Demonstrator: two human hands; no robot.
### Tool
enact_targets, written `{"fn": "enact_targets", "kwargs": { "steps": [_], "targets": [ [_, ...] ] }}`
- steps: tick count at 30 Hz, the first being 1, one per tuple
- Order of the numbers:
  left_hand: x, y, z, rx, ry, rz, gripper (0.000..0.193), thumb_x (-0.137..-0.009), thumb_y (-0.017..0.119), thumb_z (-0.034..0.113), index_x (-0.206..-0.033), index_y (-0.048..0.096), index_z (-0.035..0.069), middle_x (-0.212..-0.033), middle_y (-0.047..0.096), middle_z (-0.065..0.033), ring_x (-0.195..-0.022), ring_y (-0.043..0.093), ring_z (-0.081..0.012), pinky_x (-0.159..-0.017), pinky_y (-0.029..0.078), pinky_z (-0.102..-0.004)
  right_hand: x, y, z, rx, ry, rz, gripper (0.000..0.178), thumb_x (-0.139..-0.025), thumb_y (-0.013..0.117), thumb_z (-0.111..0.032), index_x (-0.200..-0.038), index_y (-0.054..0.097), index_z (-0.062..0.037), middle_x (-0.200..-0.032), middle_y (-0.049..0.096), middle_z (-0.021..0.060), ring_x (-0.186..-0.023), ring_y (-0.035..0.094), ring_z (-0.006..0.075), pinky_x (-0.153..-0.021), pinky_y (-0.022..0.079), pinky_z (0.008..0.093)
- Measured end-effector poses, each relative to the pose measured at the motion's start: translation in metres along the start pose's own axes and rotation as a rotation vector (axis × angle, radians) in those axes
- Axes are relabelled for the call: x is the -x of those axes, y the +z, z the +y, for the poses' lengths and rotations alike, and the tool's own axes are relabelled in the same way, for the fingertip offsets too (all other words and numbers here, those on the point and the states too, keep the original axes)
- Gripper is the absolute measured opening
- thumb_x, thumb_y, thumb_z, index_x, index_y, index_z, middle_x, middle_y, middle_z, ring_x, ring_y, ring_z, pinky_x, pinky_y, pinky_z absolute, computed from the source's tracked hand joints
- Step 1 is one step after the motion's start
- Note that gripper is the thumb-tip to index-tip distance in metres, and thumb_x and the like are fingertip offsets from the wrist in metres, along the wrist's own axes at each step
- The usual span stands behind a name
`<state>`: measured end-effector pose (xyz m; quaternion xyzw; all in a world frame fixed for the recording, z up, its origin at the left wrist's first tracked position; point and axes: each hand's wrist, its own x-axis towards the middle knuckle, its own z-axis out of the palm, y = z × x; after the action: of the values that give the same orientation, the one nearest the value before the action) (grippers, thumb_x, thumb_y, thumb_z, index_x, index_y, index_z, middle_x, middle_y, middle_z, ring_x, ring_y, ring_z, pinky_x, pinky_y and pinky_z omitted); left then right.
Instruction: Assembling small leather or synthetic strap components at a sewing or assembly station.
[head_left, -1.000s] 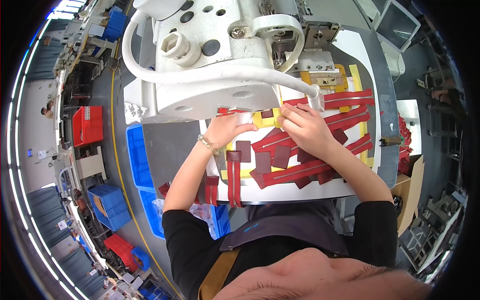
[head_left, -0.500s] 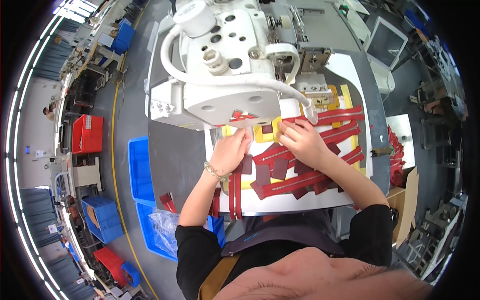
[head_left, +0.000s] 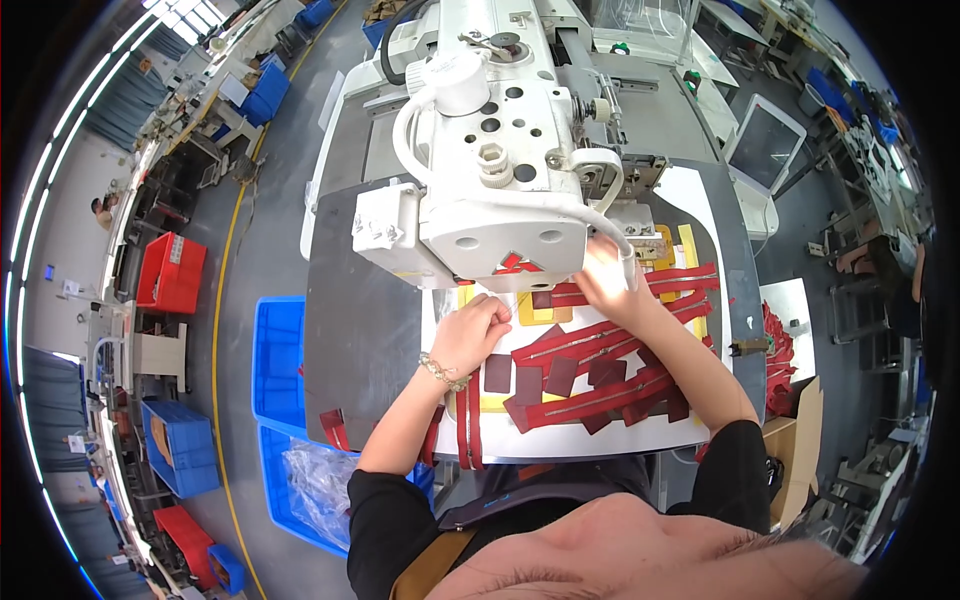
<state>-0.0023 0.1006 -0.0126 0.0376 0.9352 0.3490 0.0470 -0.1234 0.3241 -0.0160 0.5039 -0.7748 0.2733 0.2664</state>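
Note:
My left hand (head_left: 474,336) rests with curled fingers at the left side of the white work plate, just below the sewing machine head (head_left: 505,235). Whatever those fingers may hold is hidden. My right hand (head_left: 612,288) reaches up beside the right of the head, its fingertips out of sight at the machine. Between the hands lies a yellow frame (head_left: 541,311) with a small dark red patch in it. Red zipper strips (head_left: 600,403) with metal teeth spread across the plate, and several dark maroon patches (head_left: 528,384) lie among them. More red zippers (head_left: 470,425) hang over the front edge by my left forearm.
Blue bins (head_left: 279,362) stand on the floor at the left, one holding clear plastic. At the right are a screen (head_left: 764,146), a white side table with a heap of red zippers (head_left: 783,352), and an open cardboard box (head_left: 797,448).
The view has tilted, so the machine and plate appear lower. My right hand has moved from the yellow frame up to the right side of the machine head. The left hand stays near the plate's left side.

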Motion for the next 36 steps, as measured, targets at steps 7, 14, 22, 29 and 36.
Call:
{"fn": "enact_targets", "kwargs": {
  "steps": [7,14,22,29,36],
  "targets": [
    [-0.004,-0.004,-0.001,0.024,-0.055,-0.036,0.012,-0.089,0.055,0.021,-0.089,0.057,0.009,-0.08,0.064,-0.01,-0.077,0.062,-0.0317,-0.066,0.048,-0.0416,-0.006,0.02,0.026,0.143,0.245,-0.138,0.022,-0.08,0.066,-0.02,-0.094,0.057,-0.0063,-0.091,0.055,0.0109,-0.086,0.053,0.0293,-0.077,0.038,0.0406],
    [-0.002,0.0,-0.008,0.023,-0.019,-0.011,0.017,-0.093,0.049,0.024,-0.092,0.058,0.01,-0.074,0.064,-0.0123,-0.073,0.062,-0.034,-0.064,0.047,-0.0441,0.014,-0.005,0.012,-0.041,0.209,-0.244,0.032,-0.079,0.068,-0.023,-0.102,0.052,-0.0065,-0.097,0.054,0.0109,-0.094,0.053,0.0282,-0.081,0.038,0.0393],
    [-0.007,-0.004,-0.009,0.068,0.099,0.012,0.019,-0.091,0.05,0.019,-0.084,0.062,0.006,-0.075,0.066,-0.0084,-0.071,0.061,-0.0301,-0.067,0.044,-0.0409,0.002,-0.011,-0.005,0.029,0.331,-0.515,0.029,-0.079,0.069,-0.028,-0.092,0.058,-0.0059,-0.095,0.055,0.0096,-0.089,0.054,0.0272,-0.085,0.037,0.043],
    [-0.009,-0.006,-0.009,0.104,0.106,-0.019,0.018,-0.09,0.052,0.015,-0.089,0.064,0.002,-0.079,0.067,-0.0153,-0.071,0.064,-0.0312,-0.067,0.048,-0.0354,0.001,-0.004,0.022,-0.548,0.3,-0.482,0.02,-0.083,0.065,-0.02,-0.081,0.06,-0.0003,-0.079,0.057,0.0101,-0.076,0.057,0.026,-0.067,0.044,0.035],
    [-0.008,-0.007,-0.012,0.161,0.066,-0.058,0.019,-0.09,0.05,0.013,-0.092,0.065,0.002,-0.087,0.069,-0.0144,-0.079,0.066,-0.0298,-0.072,0.05,-0.034,-0.008,-0.009,0.029,-0.745,0.518,-0.7,0.023,-0.089,0.061,-0.023,-0.084,0.061,-0.0013,-0.077,0.059,0.0073,-0.072,0.056,0.0157,-0.066,0.043,0.0309]
  ]
}}
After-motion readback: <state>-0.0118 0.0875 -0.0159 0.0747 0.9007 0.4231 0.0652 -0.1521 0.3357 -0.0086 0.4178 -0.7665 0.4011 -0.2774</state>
